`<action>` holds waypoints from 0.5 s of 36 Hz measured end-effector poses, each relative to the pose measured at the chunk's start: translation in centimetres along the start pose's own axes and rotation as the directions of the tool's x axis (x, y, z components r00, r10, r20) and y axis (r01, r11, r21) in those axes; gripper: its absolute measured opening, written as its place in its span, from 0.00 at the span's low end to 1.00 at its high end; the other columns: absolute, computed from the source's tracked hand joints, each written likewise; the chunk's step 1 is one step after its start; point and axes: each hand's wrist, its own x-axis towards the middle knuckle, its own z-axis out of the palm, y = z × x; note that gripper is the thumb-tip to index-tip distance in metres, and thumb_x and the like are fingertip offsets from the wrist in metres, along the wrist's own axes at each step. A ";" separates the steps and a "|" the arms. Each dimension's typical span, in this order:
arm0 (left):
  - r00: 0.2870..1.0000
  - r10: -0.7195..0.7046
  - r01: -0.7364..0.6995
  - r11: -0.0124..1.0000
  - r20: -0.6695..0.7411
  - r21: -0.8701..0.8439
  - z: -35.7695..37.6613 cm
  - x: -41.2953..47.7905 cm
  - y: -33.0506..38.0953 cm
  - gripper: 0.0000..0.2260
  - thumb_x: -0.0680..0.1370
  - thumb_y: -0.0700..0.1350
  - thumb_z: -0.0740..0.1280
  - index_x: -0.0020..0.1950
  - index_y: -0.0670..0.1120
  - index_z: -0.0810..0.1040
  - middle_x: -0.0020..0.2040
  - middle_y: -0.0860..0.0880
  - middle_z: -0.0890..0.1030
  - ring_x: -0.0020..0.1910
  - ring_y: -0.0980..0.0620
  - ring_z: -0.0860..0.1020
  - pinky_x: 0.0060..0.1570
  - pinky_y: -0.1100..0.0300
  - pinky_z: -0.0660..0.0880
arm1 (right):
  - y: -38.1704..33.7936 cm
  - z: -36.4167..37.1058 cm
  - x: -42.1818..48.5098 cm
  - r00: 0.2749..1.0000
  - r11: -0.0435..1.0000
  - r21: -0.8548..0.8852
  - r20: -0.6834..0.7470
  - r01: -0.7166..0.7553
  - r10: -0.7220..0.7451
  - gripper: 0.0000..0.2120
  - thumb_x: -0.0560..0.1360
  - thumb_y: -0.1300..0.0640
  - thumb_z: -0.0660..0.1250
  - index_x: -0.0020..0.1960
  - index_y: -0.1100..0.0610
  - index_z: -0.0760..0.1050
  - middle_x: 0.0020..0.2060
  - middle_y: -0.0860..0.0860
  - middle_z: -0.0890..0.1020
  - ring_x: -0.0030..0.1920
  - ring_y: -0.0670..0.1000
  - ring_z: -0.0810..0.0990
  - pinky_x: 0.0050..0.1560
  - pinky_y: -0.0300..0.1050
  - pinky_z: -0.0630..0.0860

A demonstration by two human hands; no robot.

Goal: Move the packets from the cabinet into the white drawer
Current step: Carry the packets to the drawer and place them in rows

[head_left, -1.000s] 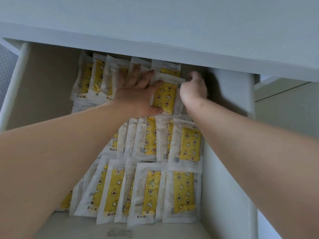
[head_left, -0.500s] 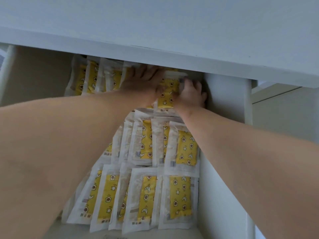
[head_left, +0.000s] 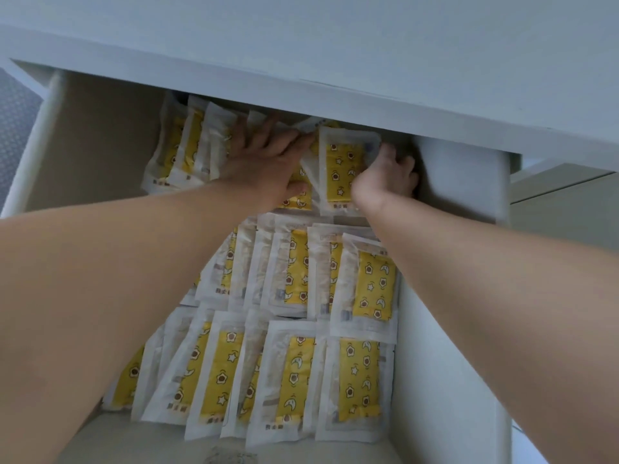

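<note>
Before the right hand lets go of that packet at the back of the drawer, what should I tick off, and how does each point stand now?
1. Back-right packet is inside the white drawer: ok.
2. Left hand presses flat on the back row: ok.
3. Right hand grips the back-right packet's right edge, beside the drawer's right wall: ok.
4. Back-right packet is seated down on the drawer floor: cannot tell, as the hands hide its base.
5. Packets remain in the cabinet: cannot tell, as its inside is not in view.
</note>
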 end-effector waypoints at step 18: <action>0.987 -0.163 0.164 0.981 0.019 -0.105 0.1 -1.5 -2.0 0.37 0.74 0.63 0.62 0.77 0.51 0.50 0.78 0.52 0.47 0.77 0.46 0.40 0.70 0.41 0.36 | 0.2 -0.9 0.1 0.968 0.989 0.138 0.237 0.048 -0.080 0.18 0.77 0.57 0.65 0.67 0.56 0.70 0.60 0.53 0.76 0.57 0.53 0.76 0.47 0.40 0.70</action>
